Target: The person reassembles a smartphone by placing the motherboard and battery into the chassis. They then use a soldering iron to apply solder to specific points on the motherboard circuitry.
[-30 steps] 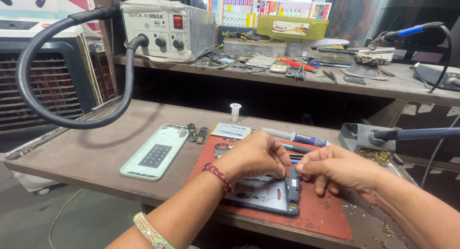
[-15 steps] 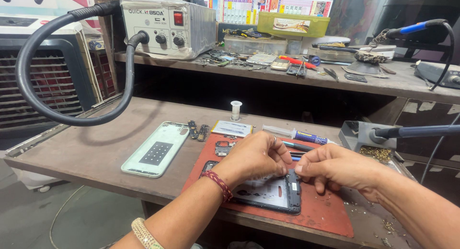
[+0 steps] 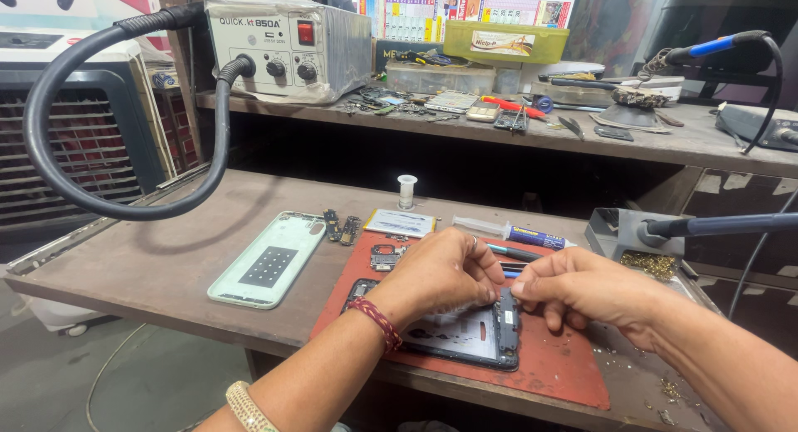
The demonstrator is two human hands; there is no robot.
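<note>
Head view: left hand and right hand both pinch closed on a small part at the opened phone beneath; steady fingertips, gentle pressure seem wise.

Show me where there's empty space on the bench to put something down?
Bare wood lies left of the pale green phone back cover, under the black hose loop. The red mat has a free corner on the right, below the right hand. It is crowded around the left hand, the opened phone, small circuit boards and syringe.
</note>
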